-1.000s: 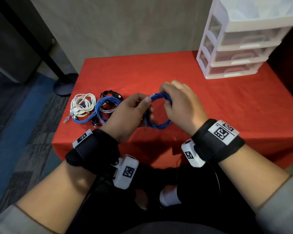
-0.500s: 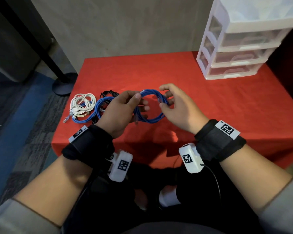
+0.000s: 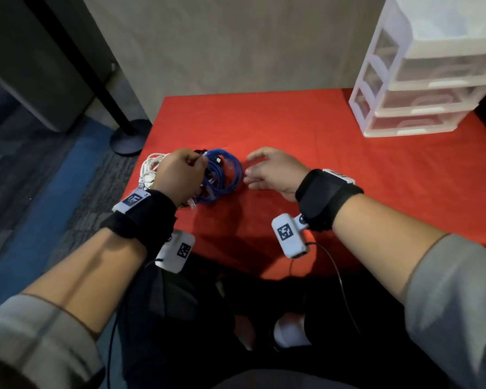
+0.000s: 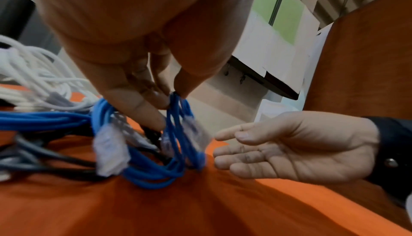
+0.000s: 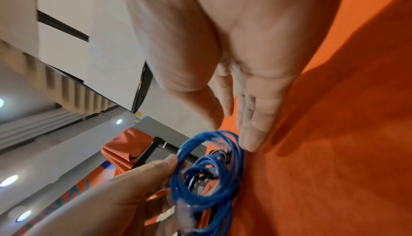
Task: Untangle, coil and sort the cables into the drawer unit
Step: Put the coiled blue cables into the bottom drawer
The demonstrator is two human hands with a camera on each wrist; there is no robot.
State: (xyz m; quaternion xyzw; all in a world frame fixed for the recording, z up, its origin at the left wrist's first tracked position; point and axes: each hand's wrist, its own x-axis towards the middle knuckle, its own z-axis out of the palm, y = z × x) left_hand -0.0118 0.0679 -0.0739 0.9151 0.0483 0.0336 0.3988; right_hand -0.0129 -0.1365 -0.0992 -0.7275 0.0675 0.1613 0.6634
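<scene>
A coiled blue cable (image 3: 225,175) (image 4: 178,134) (image 5: 209,165) hangs from my left hand (image 3: 180,172) (image 4: 156,81), which pinches its upper loops between thumb and fingertips; the lower loops touch the red cloth. It sits over the cable pile: a white cable bundle (image 3: 150,167) (image 4: 33,74), another blue cable (image 4: 40,120) and dark cables (image 4: 55,158). My right hand (image 3: 270,171) (image 4: 289,150) (image 5: 234,81) hovers just right of the coil, fingers straight, holding nothing. The white drawer unit (image 3: 427,80) stands at the table's back right.
The red tablecloth (image 3: 306,141) covers the table; its left edge runs close beside the cable pile. A black pole with a round base (image 3: 127,138) stands on the floor at the left. A grey wall lies behind the table.
My left hand has carried the blue coil left and down onto the cable pile. My right hand has let go of the coil and opened beside it.
</scene>
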